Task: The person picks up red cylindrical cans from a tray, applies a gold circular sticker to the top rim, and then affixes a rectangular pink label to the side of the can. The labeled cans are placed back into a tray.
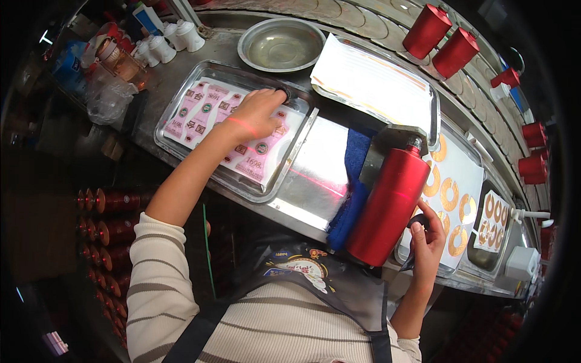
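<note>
My left hand [260, 113] reaches over a metal tray [166, 138] at the left, its fingers bent together on a sheet of pink and white labels [206, 109]. Something small and dark is at its fingertips; what they pinch is hidden. A glossy red bottle [390, 206] leans in front of me, its neck at a metal bracket [402, 132]. Beside the bottle's lower right side is my right hand [428, 239], index finger stretched out and thumb apart, with a small dark piece by the thumb. A blue cloth [354, 181] lies left of the bottle.
A round metal basin [281, 45] and a tray of white sheets [375, 81] stand behind. Gold ring labels [449, 193] lie on a sheet at right. More red bottles [427, 30] stand on a slatted conveyor [387, 27]. White pots [189, 36] stand at far left.
</note>
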Motion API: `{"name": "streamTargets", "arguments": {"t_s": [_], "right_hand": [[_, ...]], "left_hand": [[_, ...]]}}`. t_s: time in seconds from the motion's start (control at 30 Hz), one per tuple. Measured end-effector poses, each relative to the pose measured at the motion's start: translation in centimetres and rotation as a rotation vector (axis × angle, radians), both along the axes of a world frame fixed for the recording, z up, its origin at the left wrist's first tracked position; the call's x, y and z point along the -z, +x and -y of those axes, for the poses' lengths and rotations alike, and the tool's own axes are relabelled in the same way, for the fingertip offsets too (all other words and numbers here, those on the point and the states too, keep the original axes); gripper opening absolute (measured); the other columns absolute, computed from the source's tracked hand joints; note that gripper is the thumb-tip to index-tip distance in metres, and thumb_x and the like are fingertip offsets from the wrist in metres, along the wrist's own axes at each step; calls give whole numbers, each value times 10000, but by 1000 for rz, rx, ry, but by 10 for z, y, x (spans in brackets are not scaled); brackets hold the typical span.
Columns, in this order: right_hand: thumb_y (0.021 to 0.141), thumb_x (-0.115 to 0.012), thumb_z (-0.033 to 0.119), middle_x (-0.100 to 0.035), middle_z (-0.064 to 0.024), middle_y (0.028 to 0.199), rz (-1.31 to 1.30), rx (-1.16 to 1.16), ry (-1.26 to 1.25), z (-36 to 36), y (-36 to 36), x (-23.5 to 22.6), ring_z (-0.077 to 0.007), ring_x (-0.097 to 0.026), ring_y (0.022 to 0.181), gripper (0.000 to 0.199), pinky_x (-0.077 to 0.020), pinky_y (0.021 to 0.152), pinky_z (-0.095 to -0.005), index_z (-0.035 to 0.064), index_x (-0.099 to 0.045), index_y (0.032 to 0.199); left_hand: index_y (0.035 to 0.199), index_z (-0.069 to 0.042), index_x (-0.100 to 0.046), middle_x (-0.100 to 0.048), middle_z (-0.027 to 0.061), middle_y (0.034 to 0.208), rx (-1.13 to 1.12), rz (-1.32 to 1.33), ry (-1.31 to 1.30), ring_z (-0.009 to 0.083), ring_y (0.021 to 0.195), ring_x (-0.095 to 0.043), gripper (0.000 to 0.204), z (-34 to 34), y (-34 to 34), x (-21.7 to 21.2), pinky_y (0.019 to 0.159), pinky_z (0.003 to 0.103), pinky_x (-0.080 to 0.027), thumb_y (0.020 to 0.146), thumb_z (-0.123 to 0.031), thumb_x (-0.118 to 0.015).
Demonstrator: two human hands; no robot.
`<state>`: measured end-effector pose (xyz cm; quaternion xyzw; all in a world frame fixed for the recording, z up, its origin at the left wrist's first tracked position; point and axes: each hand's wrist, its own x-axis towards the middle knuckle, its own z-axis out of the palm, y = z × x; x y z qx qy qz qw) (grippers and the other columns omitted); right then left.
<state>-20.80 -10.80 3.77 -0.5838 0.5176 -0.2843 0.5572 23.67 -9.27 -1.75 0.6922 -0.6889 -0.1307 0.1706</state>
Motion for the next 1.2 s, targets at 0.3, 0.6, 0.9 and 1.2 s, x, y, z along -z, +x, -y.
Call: {"name": "streamTargets", "arguments": {"t_s": [0.3,0.6,0.9,1.2], "right_hand": [[927,-703,144,-597,-7,943,-50,48,22,-7,4,-5,-72,-555,868,451,-451,788,-207,-22,-607,1335],[934,-685,117,-599,-7,961,-54,36,6,-6,5,0,-64,-542,854,412,-438,767,-202,-21,-619,1316],[911,-681,105,-581,-14,996,-2,-20,-46,-21,7,-7,-32,-537,735,487,-405,620,-168,-2,-578,1375],[790,-820,134,-582,-107,1273,79,-75,33,-21,17,-3,2,-486,609,837,-391,520,-163,23,-413,1514]], "left_hand": [[909,-11,-487,-664,131,956,-13,-335,225,230,839,-658,304,25,18,-2,688,353,-535,754,-15,-749],[899,-23,-608,-701,54,885,-221,-801,45,114,841,-661,158,17,15,27,767,273,-530,821,-42,-744],[906,4,-648,-714,79,839,-112,-455,-362,180,798,-690,125,-49,-43,-74,742,310,-530,836,-29,-745],[1087,37,-707,-732,94,829,120,-493,-455,202,749,-715,336,-99,-127,-145,697,302,-558,764,52,-798]]}}
